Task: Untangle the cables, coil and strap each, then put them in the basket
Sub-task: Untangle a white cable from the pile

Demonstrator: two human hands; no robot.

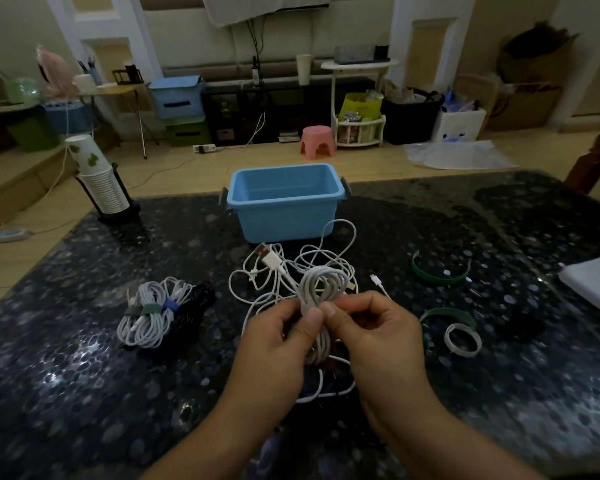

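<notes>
My left hand [278, 337] and my right hand [378, 330] both pinch a coiled white cable [321, 285] held just above the table. Behind the coil lies a loose tangle of white cables [291, 268] with a white plug end. The empty blue basket [284, 202] stands behind the tangle at the table's middle. To the left lie strapped white coils [149, 313] with green and blue straps, beside a black coil [196, 303]. On the right lie a green strap [437, 277], another green strap [447, 315] and a white strap [463, 339].
A stack of paper cups on a black holder [101, 181] stands at the table's far left corner. A white flat object [596, 289] rests at the right edge. The dark patterned table [84, 375] spreads on both sides of my arms.
</notes>
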